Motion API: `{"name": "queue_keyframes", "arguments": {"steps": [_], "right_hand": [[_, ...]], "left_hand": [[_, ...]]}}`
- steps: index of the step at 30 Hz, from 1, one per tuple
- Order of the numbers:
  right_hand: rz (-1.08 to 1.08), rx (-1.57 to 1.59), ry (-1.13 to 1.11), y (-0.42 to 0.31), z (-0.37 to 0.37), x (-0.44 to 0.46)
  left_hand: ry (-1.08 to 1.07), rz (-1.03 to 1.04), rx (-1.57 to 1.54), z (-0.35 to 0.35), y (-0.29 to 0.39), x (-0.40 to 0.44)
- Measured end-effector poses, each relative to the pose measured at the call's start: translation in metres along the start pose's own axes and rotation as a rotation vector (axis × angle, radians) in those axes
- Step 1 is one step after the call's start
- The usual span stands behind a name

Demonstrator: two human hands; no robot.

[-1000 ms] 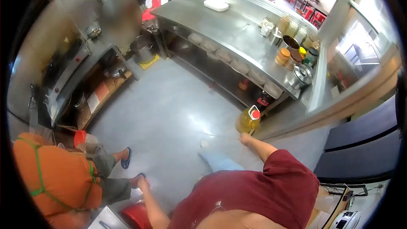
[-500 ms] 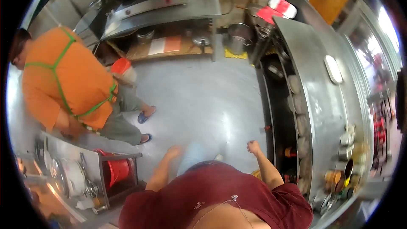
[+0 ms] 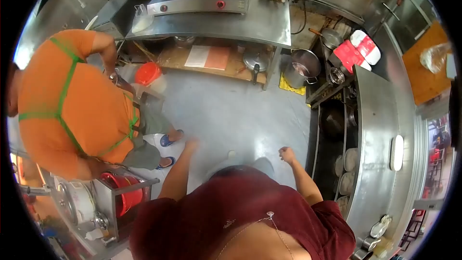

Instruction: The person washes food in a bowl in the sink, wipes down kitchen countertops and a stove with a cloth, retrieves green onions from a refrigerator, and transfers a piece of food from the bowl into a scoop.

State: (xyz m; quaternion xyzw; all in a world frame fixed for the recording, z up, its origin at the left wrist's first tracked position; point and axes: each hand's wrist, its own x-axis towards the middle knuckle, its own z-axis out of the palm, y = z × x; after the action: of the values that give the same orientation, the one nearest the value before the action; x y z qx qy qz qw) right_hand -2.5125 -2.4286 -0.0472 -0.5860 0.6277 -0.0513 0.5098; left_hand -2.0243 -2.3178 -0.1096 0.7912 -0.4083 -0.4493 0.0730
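My left hand (image 3: pixel 191 144) is in front of me over the grey floor (image 3: pixel 231 101), blurred by motion, its fingers hard to make out. It is near the blue slippers of the person in orange. On the other side, my right hand (image 3: pixel 287 154) hangs beside the steel counter (image 3: pixel 380 110) with its fingers curled and nothing visible in them. Neither hand touches anything that I can see.
A person in an orange shirt (image 3: pixel 86 101) stands at the left. Ahead are a steel stove table (image 3: pixel 211 25), a red bucket (image 3: pixel 148 73) and a tall pot (image 3: pixel 302 67) on a yellow cloth. A red tub (image 3: pixel 126 195) sits in a rack at the lower left.
My view has swung left from the counter toward the stove, which now appears nearer. My right hand has left the yellow oil jug. The person in orange has moved an arm forward.
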Motion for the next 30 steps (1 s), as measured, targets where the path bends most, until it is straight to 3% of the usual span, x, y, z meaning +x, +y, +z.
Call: {"name": "queue_keyframes", "arguments": {"steps": [1,2,4,6,7,9,10,12,13,14,15,16,17,21,24,26,30], "right_hand": [[0.027,-0.021,0.017,-0.001,-0.012,0.014],[0.047,-0.014,0.033,0.003,-0.022,0.027],[0.082,0.005,0.024,0.009,-0.035,0.052],[0.120,0.012,-0.047,0.004,-0.053,0.079],[0.124,-0.002,-0.110,0.008,-0.058,0.096],[0.151,-0.022,-0.218,0.026,-0.071,0.128],[-0.155,-0.299,-0.276,0.048,-0.077,0.158],[-0.413,-0.388,-0.187,0.073,-0.091,0.201],[-0.322,-0.583,-0.123,0.052,-0.100,0.206],[-0.085,-0.364,0.086,0.018,-0.110,0.199],[-0.159,-0.375,0.133,0.013,-0.118,0.207],[-0.206,-0.247,0.176,-0.024,-0.140,0.190],[-0.130,-0.132,0.167,-0.041,-0.147,0.184],[-0.008,0.517,0.396,-0.065,-0.145,0.118],[0.180,0.582,0.386,-0.022,-0.111,0.048],[0.408,0.475,0.205,0.010,-0.090,-0.009],[0.522,0.687,0.475,0.054,-0.084,-0.111]], "left_hand": [[0.008,-0.022,-0.249,-0.028,0.066,-0.005],[0.246,0.418,0.272,-0.013,0.047,0.062],[0.120,0.152,-0.254,-0.039,0.142,0.076],[0.153,0.238,-0.241,-0.063,0.214,0.081],[0.155,0.256,-0.238,-0.057,0.219,0.081],[0.064,0.233,-0.514,-0.038,0.224,0.076],[0.029,0.270,-0.621,-0.051,0.238,0.095],[0.245,0.941,-0.041,-0.032,0.204,0.125],[0.195,0.945,-0.191,-0.014,0.167,0.140],[-0.282,0.648,-0.832,-0.019,0.172,0.135],[-0.510,0.158,-1.513,-0.026,0.180,0.128],[-0.300,-0.116,-1.456,-0.044,0.231,0.097],[-0.154,-0.345,-1.398,-0.038,0.201,0.127],[-0.172,-0.471,-1.215,-0.036,0.258,0.130],[-0.263,-0.466,-1.133,-0.015,0.270,0.163],[-0.320,-0.417,-1.105,0.006,0.281,0.168],[-0.467,-0.330,-1.004,0.057,0.333,0.147]]}}
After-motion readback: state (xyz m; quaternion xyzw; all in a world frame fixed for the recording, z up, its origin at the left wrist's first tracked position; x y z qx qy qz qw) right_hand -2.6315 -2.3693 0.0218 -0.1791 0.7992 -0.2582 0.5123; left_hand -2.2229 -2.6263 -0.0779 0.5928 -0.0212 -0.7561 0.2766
